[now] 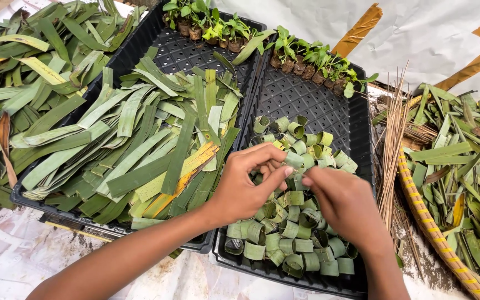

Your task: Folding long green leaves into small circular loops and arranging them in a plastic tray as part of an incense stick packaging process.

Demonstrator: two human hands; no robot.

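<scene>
A: What are the 2 hands doing right now?

B: The left hand (245, 186) and the right hand (343, 203) are meeting over the right black seedling tray (362, 139), both pinching 1 small leaf ring (294, 161) between thumb and fingertips. It is sitting just above the heap of rolled leaf rings (290, 233) filling that tray.

A: So both hands are gripping it?

B: Yes, both are closing on the same green loop, the left from the left side, the right touching its other edge.

A: What could be going wrong here?

B: The ring is only a curled strip, so if either pinch is loosening, I judge it could be springing open and uncoiling. Squeezing too hard could be creasing or splitting the leaf.

A: Anything nearby at risk?

B: The wrists are hovering low over the loose heap, so a sweep of the forearm could be knocking finished rings over the tray's edge. The cut leaf strips (140, 144) in the left tray (156, 28) are lying just beside the left arm and could be getting dragged along. The thin dry sticks (393, 144) next to the woven basket (423, 222) are standing near the right wrist and could be snagging it.

A: And the seedlings (312, 61)?

B: They are sitting well apart at the far end.
</scene>
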